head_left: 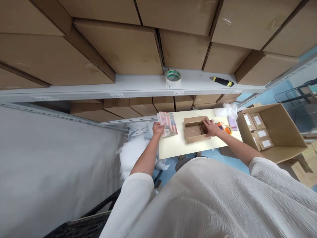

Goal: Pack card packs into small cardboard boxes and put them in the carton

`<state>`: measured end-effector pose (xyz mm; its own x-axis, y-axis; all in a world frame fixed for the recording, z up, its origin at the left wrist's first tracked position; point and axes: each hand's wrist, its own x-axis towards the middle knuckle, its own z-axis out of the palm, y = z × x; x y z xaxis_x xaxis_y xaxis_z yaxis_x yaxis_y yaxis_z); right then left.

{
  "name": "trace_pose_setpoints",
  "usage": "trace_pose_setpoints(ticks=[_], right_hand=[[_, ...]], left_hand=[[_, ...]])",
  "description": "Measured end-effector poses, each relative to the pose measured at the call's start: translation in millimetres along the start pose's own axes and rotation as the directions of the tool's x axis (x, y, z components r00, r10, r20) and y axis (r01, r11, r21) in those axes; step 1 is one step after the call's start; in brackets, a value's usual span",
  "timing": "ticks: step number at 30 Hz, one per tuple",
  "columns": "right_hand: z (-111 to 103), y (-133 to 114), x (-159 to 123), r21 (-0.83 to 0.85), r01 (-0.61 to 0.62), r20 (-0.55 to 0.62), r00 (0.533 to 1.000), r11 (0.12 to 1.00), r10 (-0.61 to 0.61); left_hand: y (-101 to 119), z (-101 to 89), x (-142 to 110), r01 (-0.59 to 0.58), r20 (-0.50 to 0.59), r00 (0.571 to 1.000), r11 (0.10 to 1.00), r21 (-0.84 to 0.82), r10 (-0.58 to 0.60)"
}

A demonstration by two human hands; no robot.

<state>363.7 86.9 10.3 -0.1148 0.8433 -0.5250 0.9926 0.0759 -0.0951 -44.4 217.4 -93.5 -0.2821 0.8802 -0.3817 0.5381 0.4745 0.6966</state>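
Observation:
My left hand is closed on the left edge of a flat packet with a red-striped, flag-like print, at the left end of the pale table. In the middle of the table stands a small open cardboard box, with bare cardboard showing inside. My right hand grips the right wall of this box, its fingers reaching over the rim. Just right of that hand sits an orange tape dispenser, partly covered by my wrist. Beside it lies a purple item.
A shelf runs behind the table, bearing large cartons, a tape roll and a black-yellow utility knife. At right, a big open carton holds several small labelled boxes. White packing foam is heaped at left.

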Motion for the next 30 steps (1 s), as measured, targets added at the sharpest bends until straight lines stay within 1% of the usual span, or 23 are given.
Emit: trace_pose_setpoints(ticks=[2, 4, 8, 10, 12, 13, 15, 17, 20, 23, 26, 30], right_hand=[[2.4, 1.6, 2.6, 0.011, 0.009, -0.005, 1.000, 1.000, -0.009], [6.5, 4.9, 6.3, 0.032, 0.023, -0.017, 1.000, 0.999, -0.023], [16.5, 14.7, 14.4, 0.085, 0.091, -0.061, 0.994, 0.992, -0.086], [20.6, 20.0, 17.5, 0.108, 0.124, -0.087, 0.990, 0.986, -0.115], [23.5, 24.5, 19.1, 0.134, 0.157, -0.113, 0.983, 0.979, -0.142], [24.6, 26.3, 19.4, 0.147, 0.174, -0.125, 0.980, 0.974, -0.156], [26.0, 28.8, 18.6, 0.165, 0.207, -0.148, 0.972, 0.964, -0.183], [27.1, 29.9, 16.2, 0.177, 0.225, -0.165, 0.967, 0.958, -0.196], [29.8, 30.7, 10.9, 0.212, 0.231, -0.194, 0.962, 0.950, -0.191], [35.6, 32.7, 6.0, 0.268, 0.239, -0.229, 0.957, 0.933, -0.180], [44.2, 36.2, 3.6, 0.334, 0.266, -0.279, 0.944, 0.904, -0.174], [54.9, 42.2, 3.3, 0.414, 0.311, -0.360, 0.919, 0.855, -0.160]], left_hand=[[13.1, -10.5, -11.1, 0.022, -0.033, 0.999, 0.999, -0.025, -0.023], [26.2, -24.7, -22.6, -0.007, -0.065, 0.998, 0.998, -0.066, 0.003], [48.4, -60.4, -47.9, -0.126, -0.095, 0.989, 0.972, -0.200, 0.109], [59.3, -75.4, -63.1, -0.217, -0.094, 0.975, 0.955, -0.203, 0.201], [72.2, -82.5, -80.2, -0.300, -0.091, 0.953, 0.938, -0.174, 0.288], [79.7, -82.0, -89.3, -0.333, -0.095, 0.942, 0.929, -0.162, 0.321], [96.5, -72.2, -108.0, -0.385, -0.095, 0.923, 0.911, -0.148, 0.374], [113.5, -52.6, -126.4, -0.435, -0.067, 0.901, 0.888, -0.148, 0.429], [132.8, -15.8, -149.7, -0.504, 0.045, 0.856, 0.850, -0.151, 0.515], [140.1, 13.1, -163.3, -0.528, 0.131, 0.835, 0.846, -0.076, 0.534], [139.6, 26.7, -165.9, -0.549, 0.216, 0.820, 0.835, 0.033, 0.530], [139.6, 34.1, -160.5, -0.569, 0.286, 0.805, 0.813, 0.125, 0.520]])
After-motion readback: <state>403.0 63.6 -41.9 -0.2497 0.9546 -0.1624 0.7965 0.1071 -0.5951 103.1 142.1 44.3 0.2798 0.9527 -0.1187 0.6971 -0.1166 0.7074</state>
